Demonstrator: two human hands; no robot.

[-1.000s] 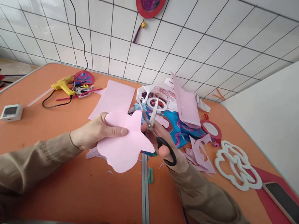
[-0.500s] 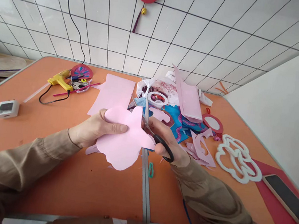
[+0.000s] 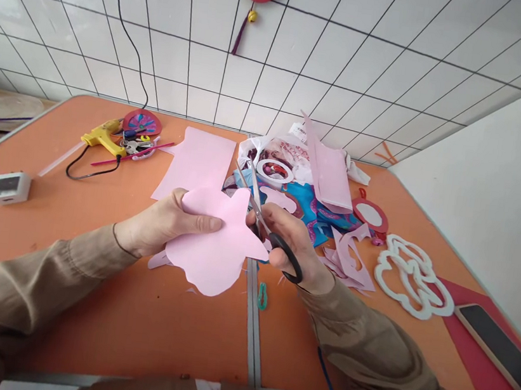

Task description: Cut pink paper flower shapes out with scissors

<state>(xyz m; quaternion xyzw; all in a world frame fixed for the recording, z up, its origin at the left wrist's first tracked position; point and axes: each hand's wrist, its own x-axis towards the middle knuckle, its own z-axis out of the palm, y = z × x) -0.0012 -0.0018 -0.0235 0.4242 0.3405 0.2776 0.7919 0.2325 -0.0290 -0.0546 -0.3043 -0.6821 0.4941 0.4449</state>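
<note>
My left hand (image 3: pixel 161 223) pinches a pink paper cut-out (image 3: pixel 215 246) with a lobed outline, thumb on top, above the orange table (image 3: pixel 129 318). My right hand (image 3: pixel 296 248) grips black-handled scissors (image 3: pixel 266 221), fingers through the loops. The blades point up and away, slightly apart, at the cut-out's upper right edge. Both sleeves are tan.
A pink sheet (image 3: pixel 197 164) lies behind the hands. A yellow glue gun (image 3: pixel 102 136) with its cable and a small white device (image 3: pixel 9 186) sit at the left. Pink scraps (image 3: pixel 347 264), a white lobed frame (image 3: pixel 414 285), blue printed material (image 3: pixel 306 210) and red-rimmed ovals lie at the right.
The scissor blades closed from wide open, then parted a little again along the cut-out's edge. The camera tilted down slightly; both hands stayed roughly in place.
</note>
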